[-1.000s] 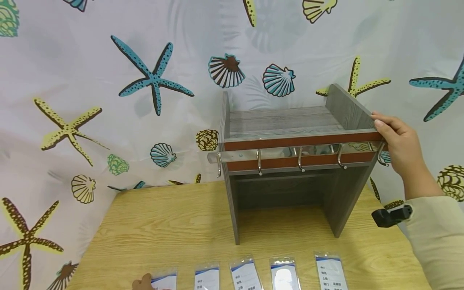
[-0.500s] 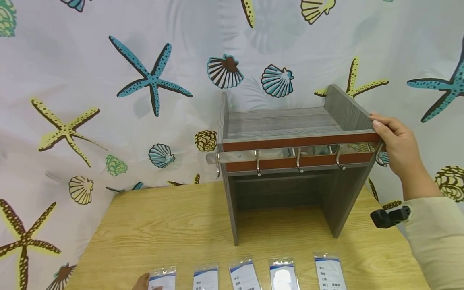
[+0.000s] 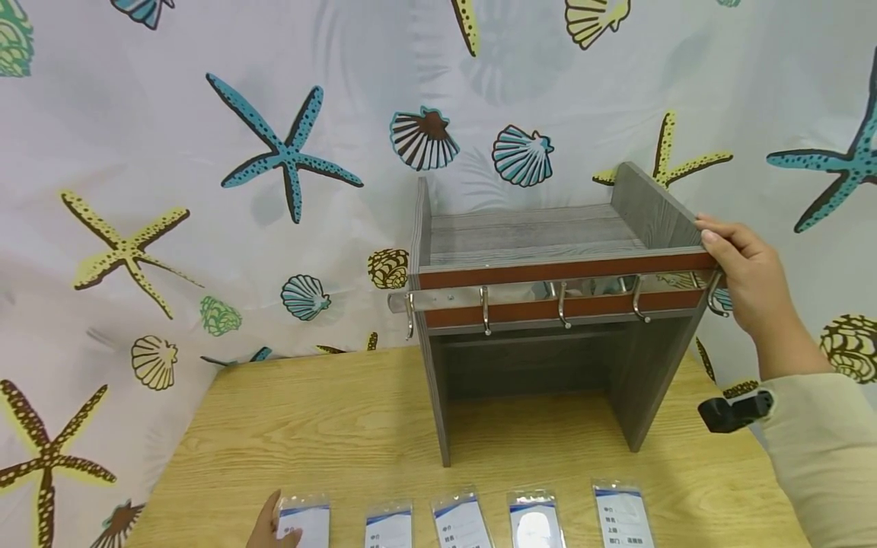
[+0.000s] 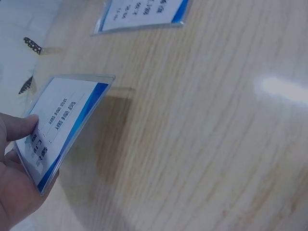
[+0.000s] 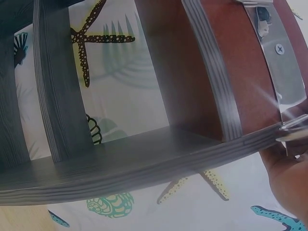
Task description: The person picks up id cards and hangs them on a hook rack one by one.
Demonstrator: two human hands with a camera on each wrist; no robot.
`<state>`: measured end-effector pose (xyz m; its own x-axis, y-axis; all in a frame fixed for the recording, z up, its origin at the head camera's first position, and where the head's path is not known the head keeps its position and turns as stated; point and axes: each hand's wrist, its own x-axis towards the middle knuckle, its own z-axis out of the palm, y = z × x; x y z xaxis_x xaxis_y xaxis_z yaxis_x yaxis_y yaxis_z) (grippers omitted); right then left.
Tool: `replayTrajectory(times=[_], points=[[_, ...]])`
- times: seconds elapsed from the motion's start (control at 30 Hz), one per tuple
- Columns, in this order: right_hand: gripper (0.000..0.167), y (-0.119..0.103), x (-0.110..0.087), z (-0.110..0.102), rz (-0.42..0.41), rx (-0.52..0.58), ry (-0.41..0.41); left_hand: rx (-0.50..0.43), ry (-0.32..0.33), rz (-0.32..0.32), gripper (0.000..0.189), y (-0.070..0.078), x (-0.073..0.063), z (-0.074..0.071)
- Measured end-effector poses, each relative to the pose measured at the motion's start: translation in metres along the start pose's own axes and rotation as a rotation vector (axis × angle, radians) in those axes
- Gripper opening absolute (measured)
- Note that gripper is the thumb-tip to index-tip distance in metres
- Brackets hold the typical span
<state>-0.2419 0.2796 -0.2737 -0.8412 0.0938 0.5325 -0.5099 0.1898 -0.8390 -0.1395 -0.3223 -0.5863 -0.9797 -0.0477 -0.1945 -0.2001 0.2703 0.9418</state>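
My left hand (image 3: 266, 527) is at the bottom edge of the head view. It pinches a clear-sleeved badge card (image 4: 62, 113) with a blue stripe, thumb on the printed face. In the left wrist view the card is tilted up off the wooden table (image 4: 192, 134), its shadow beside it. My right hand (image 3: 752, 278) grips the upper right front corner of a grey wooden shelf (image 3: 534, 228). Across the shelf's red-brown front runs a metal hook rail (image 3: 521, 294) with several hooks. In the right wrist view, part of the right hand (image 5: 291, 185) shows below the rail's end.
Lying in a row along the table's near side are several other badge cards, among them a slightly turned card (image 3: 462, 525) and the rightmost card (image 3: 622, 517). A white curtain (image 3: 356, 61) printed with starfish and shells hangs behind the shelf.
My left hand has come onto the leftmost badge card and now holds it raised from the table. The right hand keeps its grip on the shelf corner.
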Motion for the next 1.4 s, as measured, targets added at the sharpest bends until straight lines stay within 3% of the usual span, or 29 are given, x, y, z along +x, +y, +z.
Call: replayTrajectory(times=[0.03,0.07,0.1,0.17,0.2,0.27,0.3,0.33,0.43,0.57,0.77,0.97,1.4], points=[[0.027,0.000,0.000,0.000,-0.003,0.001,-0.001,-0.021,-0.003,0.054,0.076,-0.002,0.001,0.001],[0.027,0.000,0.000,0.000,-0.005,0.016,-0.004,-0.090,-0.047,0.171,0.078,-0.015,0.008,0.000],[0.026,0.000,0.000,0.000,-0.007,0.027,-0.006,-0.116,-0.046,0.226,0.078,-0.021,0.012,0.000],[0.025,0.001,0.000,0.000,-0.008,0.049,-0.012,-0.154,-0.035,0.260,0.079,-0.026,0.017,0.003],[0.025,0.001,0.000,0.000,-0.008,0.060,-0.015,-0.151,-0.030,0.266,0.079,-0.022,0.016,0.005],[0.024,0.002,-0.001,-0.001,-0.005,0.079,-0.018,-0.103,0.008,0.206,0.076,0.002,0.009,0.013],[0.024,0.003,-0.001,-0.001,-0.003,0.073,-0.018,-0.046,0.059,0.114,0.076,0.021,0.001,0.019],[0.024,0.003,-0.001,-0.001,-0.002,0.067,-0.017,-0.024,0.070,0.070,0.075,0.034,-0.003,0.023],[0.025,0.003,-0.001,-0.001,0.001,0.042,-0.013,0.034,0.117,0.017,0.071,0.072,-0.015,0.035],[0.025,0.004,-0.001,0.000,0.000,0.003,-0.005,0.016,0.151,-0.002,0.068,0.099,-0.020,0.042],[0.025,0.004,-0.001,0.001,-0.007,-0.018,0.001,-0.072,0.199,-0.102,0.067,0.131,-0.023,0.051],[0.026,0.005,-0.001,0.002,-0.017,-0.002,-0.001,-0.022,0.235,-0.069,0.064,0.159,-0.025,0.060],[0.026,0.002,-0.002,0.002,-0.023,-0.004,-0.005,-0.070,0.177,0.079,0.060,0.203,-0.032,0.074]])
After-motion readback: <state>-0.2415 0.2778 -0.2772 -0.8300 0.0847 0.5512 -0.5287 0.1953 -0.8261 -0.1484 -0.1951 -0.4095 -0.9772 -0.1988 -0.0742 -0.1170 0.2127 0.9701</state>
